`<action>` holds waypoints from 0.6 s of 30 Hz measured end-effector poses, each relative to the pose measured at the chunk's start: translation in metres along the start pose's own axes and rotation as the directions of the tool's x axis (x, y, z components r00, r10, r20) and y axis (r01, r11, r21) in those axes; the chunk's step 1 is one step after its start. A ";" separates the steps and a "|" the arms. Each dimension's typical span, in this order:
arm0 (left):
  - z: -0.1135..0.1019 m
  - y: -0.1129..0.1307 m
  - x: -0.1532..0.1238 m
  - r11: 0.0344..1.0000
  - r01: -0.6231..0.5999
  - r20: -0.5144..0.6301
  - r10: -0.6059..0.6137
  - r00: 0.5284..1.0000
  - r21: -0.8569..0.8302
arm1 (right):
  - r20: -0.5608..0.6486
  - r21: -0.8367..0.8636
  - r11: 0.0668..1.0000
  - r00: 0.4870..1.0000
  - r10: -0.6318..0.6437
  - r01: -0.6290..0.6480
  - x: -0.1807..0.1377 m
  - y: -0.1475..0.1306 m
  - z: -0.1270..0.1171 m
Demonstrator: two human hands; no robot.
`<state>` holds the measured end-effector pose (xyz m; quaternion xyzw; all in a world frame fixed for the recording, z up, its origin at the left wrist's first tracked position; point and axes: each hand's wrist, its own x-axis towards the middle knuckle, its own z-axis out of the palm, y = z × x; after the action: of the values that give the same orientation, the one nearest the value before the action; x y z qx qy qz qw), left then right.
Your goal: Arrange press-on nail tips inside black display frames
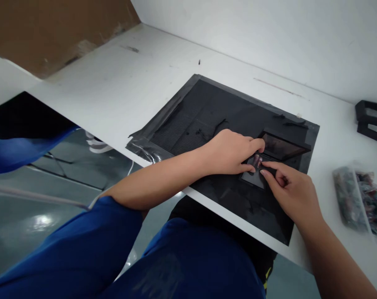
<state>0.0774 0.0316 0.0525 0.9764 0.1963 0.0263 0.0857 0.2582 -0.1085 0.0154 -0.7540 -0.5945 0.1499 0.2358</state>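
On black mat point(234, 104): left hand point(230, 153), grip spread, on open case point(283, 147); right hand point(295, 191) near shiny piece point(259, 162), cannot tell grip.

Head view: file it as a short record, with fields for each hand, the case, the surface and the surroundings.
Left hand: at the dark case, near its raised lid
Right hand: thumb and index finger close together at the case; grip unclear
Case: open, lid tilted up
Between the hands: something small and shiny, too small to identify
Surface: black mat on a white table
Picture's right: clear plastic container of small items; black frame-like object
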 end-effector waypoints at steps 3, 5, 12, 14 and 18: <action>-0.001 -0.001 0.000 1.000 -0.008 0.003 0.008 1.000 0.000 | -0.008 -0.001 1.000 1.000 -0.008 0.008 0.000 -0.001 0.000; -0.001 -0.002 0.001 1.000 -0.016 0.018 0.016 1.000 -0.007 | -0.012 0.000 1.000 1.000 -0.012 0.012 0.000 -0.001 -0.001; 0.002 -0.004 0.004 1.000 -0.017 0.044 0.018 0.999 -0.018 | -0.017 -0.006 0.999 0.999 -0.033 0.033 -0.001 0.000 -0.001; 0.003 -0.004 0.005 1.000 -0.017 0.046 0.018 0.999 -0.020 | -0.012 -0.007 1.000 0.999 -0.030 0.030 -0.001 0.001 0.000; 0.002 -0.002 0.006 1.000 0.000 0.068 0.002 0.998 -0.026 | -0.001 -0.010 0.999 1.000 -0.030 0.030 -0.001 0.001 -0.001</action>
<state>0.0824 0.0358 0.0502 0.9757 0.1923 -0.0045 0.1052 0.2590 -0.1094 0.0156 -0.7461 -0.6065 0.1430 0.2345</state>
